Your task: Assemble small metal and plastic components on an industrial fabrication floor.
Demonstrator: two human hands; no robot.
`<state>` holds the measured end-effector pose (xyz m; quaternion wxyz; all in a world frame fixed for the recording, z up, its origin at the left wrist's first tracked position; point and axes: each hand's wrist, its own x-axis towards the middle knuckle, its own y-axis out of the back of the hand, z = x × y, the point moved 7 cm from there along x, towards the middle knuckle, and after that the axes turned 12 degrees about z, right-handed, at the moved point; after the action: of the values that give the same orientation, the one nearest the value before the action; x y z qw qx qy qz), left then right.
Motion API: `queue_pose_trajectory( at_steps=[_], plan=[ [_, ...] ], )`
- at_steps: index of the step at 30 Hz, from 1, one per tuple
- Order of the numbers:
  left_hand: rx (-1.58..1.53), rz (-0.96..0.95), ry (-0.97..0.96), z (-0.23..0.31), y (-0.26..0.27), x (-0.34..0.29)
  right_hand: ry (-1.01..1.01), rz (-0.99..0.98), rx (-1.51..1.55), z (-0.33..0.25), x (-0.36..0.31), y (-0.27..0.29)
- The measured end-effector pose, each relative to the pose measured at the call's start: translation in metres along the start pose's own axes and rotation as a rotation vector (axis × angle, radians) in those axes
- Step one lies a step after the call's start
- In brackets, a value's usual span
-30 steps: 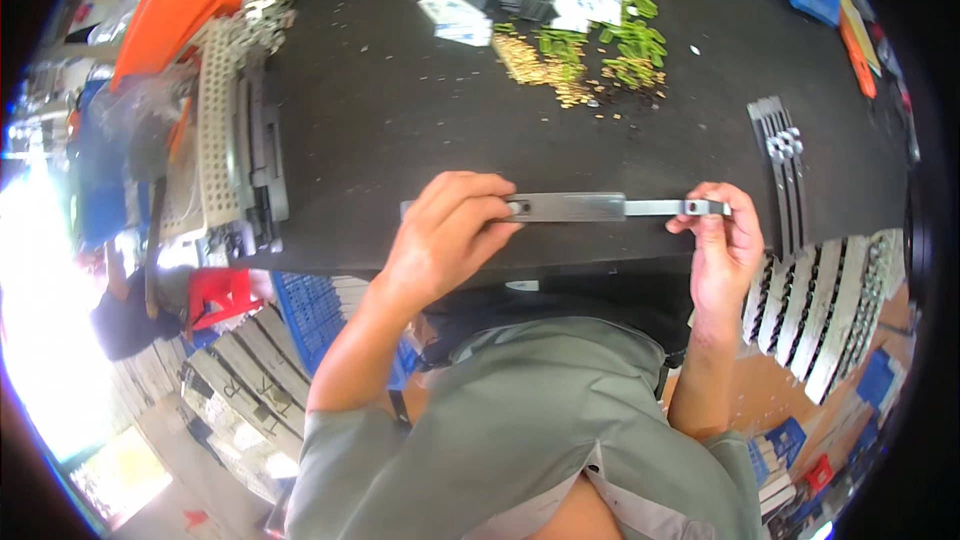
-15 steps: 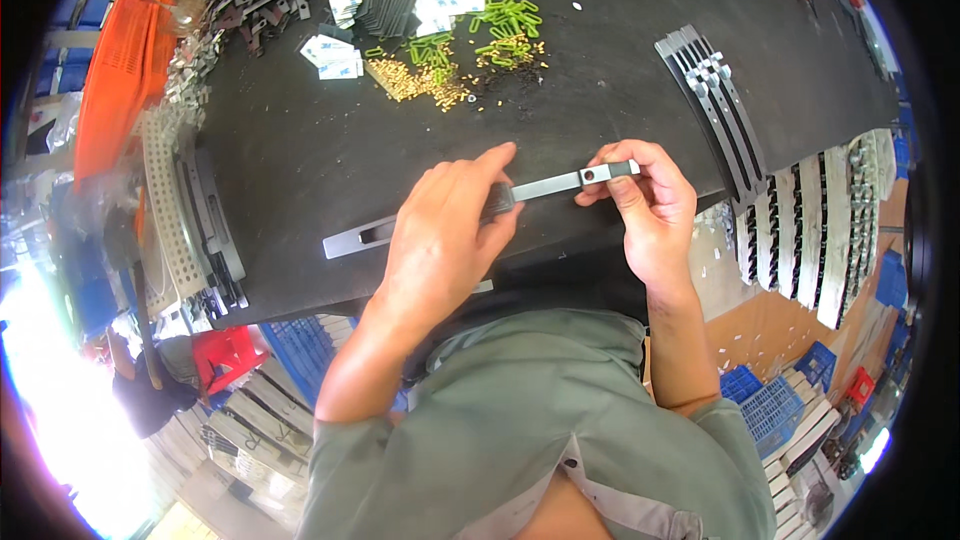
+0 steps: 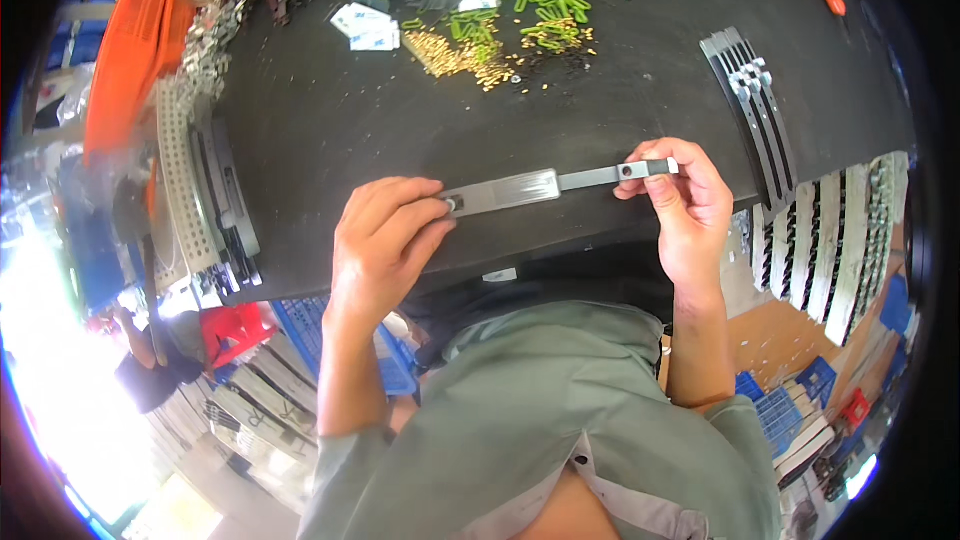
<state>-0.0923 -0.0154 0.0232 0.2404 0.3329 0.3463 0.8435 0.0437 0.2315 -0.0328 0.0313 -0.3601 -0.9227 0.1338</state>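
The black table point(image 3: 320, 130) carries everything, its near edge running just in front of the person's body. An orange plastic basket point(image 3: 140, 60) stands at the far left corner. Nearer, an off-white perforated basket point(image 3: 173, 175) flanks the left edge, perhaps kept there so the middle stays free for handwork. Near the right edge, several slim metal bars point(image 3: 752, 105) lie side by side, their fittings aligned; such a tidy row probably makes them easy to count or pick up.

The metal bar assembly point(image 3: 500, 193), a wide grey plate joined to a narrower bar point(image 3: 588, 179), is held crosswise above the middle of the near edge; whether it touches the surface I cannot tell. The left hand point(image 3: 375, 240) has its grip clamped on the wide plate's left part, fingers on the far side and thumb nearer. The right hand point(image 3: 693, 212) has its grip pinched on the narrow bar's right end, thumb below. Held at both ends, the piece seems steadied, with its middle left in plain sight.

Toward the far edge lie white-and-blue pads point(image 3: 366, 28), then green loops point(image 3: 556, 2), and finally brass-coloured bits point(image 3: 465, 60), heaped by kind, likely for quick picking.
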Motion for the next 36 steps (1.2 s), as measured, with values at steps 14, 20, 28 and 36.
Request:
queue_pose_trajectory(
  at_steps=[14,20,28,36],
  plan=[
    [-0.149,-0.047,0.007,0.026,-0.005,0.009,-0.183,-0.124,0.158,0.009,-0.017,-0.05],
    [-0.289,0.014,-0.052,0.044,-0.012,0.017,-0.175,-0.091,0.035,-0.038,-0.01,-0.053],
    [-0.452,0.108,-0.304,0.055,-0.008,0.016,0.209,-0.396,-0.45,-0.13,-0.004,-0.078],
    [-0.246,-0.031,-0.219,0.039,0.003,0.015,0.078,-0.201,-0.25,-0.092,-0.011,-0.059]
  ],
)
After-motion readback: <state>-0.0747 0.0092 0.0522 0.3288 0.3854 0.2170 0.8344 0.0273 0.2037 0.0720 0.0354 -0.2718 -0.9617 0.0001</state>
